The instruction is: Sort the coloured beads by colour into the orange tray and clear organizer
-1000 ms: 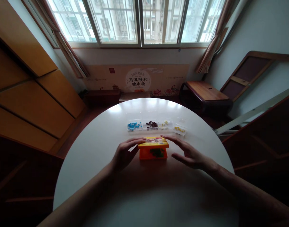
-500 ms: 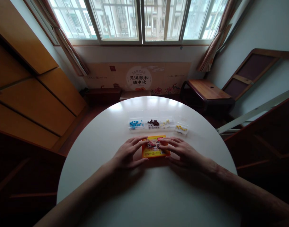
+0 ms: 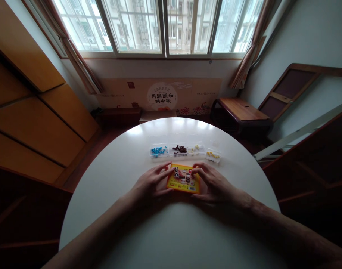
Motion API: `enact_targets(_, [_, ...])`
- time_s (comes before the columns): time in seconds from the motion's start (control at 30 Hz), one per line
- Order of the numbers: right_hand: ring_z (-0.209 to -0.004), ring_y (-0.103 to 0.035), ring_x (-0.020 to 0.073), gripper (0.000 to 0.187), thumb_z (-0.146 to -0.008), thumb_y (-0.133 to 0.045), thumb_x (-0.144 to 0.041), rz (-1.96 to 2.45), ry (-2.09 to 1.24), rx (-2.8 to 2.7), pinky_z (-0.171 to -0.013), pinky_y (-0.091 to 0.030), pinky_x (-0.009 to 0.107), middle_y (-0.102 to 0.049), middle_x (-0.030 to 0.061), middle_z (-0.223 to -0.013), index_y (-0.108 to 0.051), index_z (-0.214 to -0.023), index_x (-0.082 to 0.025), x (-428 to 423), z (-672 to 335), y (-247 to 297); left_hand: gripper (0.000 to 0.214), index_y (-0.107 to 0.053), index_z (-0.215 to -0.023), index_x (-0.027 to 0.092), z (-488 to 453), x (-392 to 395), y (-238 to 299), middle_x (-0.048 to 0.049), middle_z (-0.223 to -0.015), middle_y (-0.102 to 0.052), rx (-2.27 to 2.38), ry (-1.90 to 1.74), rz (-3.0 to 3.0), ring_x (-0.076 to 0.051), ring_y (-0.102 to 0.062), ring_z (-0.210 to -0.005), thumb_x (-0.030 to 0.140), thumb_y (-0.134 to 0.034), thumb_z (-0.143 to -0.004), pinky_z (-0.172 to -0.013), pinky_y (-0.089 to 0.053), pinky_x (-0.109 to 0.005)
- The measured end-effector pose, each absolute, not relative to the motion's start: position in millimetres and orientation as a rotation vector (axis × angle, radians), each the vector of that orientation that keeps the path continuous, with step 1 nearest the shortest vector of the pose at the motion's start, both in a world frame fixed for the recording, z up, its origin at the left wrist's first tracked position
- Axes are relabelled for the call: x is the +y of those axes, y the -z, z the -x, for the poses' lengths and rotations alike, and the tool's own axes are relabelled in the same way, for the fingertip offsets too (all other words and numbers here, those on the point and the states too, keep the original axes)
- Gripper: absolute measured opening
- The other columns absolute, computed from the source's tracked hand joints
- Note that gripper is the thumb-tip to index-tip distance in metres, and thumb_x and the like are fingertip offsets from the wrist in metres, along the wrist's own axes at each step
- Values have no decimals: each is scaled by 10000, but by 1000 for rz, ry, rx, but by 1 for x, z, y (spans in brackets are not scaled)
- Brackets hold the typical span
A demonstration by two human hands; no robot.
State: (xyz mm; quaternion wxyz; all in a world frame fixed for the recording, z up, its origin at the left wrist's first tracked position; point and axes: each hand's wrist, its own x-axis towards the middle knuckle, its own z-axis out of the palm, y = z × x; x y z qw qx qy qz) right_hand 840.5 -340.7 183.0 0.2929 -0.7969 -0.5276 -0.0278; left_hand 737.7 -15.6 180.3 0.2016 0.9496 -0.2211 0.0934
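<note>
A flat orange and yellow game box (image 3: 185, 184), its label printed with dark and white round pieces, lies in front of me on the white table. My left hand (image 3: 151, 184) grips its left side, thumb at the near corner and fingers along the far left edge. My right hand (image 3: 215, 184) clasps the right side with bent fingers, the index fingertip on the label. Beyond the box stands a clear plastic case (image 3: 169, 154) whose compartments hold small blue, dark brown and pale yellow pieces. A smaller clear box (image 3: 213, 159) with yellow pieces sits at its right.
The round white table (image 3: 117, 157) has its far edge toward the window. Behind it are a wooden side table (image 3: 241, 108) at the right and an orange-brown cabinet (image 3: 42, 119) at the left. A printed cardboard panel (image 3: 115, 87) stands under the window.
The game box has turned slightly clockwise, and more of its label shows. My right fingers have drawn back and bent at its right edge. The view has shifted slightly.
</note>
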Motion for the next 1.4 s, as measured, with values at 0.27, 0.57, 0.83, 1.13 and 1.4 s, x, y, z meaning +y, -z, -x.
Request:
enact_targets(0.27, [-1067, -669, 334, 601, -902, -804, -626, 2158, 137, -1420, -949, -592, 539, -686, 151, -1233, -569, -1283, -226, -359, -828, -185, 643, -373, -1709, 334, -750, -20, -183, -85, -1622, -589, -733, -230, -2636, -322, -600, -1415, 314, -497, -1078, -1164, -546, -546])
enact_targets(0.57, [-1515, -460, 440, 759, -950, -800, -461, 2139, 694, -912, -1273, -406, 705, -461, 170, -1617, -422, -1586, -293, -393, -876, -187, 1149, -489, -1636, 274, -754, -64, -196, -158, -1563, -593, -502, -321, -2649, -440, -572, -1385, 913, -765, -722, -1196, -459, -631])
enact_targets(0.83, [-1442, -574, 430, 1176, -872, -843, -666, 2221, 353, -738, -1200, -496, 689, -560, 218, -1568, -180, -1734, -221, -409, -919, -147, 1164, -469, -1662, 295, -755, -64, -199, -170, -1560, -572, -597, -268, -2661, -455, -542, -1411, 915, -766, -722, -1194, -452, -659])
enact_targets(1.13, [-1316, -662, 362, 1098, -877, -834, -655, 2149, 90, -799, -1184, -526, 610, -627, 173, -1451, -255, -1700, -216, -412, -942, -147, 1173, -400, -1678, 251, -782, -86, -192, -168, -1678, -499, -765, -102, -2416, -411, -541, -1475, 706, -896, -717, -1242, -482, -600])
enact_targets(1.4, [-1416, -573, 387, 622, -1029, -659, -599, 2184, 315, -730, -1173, -525, 658, -572, 170, -1510, -498, -1526, -261, -444, -904, -164, 1133, -386, -1711, 293, -803, -126, -187, -177, -1718, -429, -843, -96, -2418, -437, -491, -1529, 808, -798, -789, -1222, -490, -613])
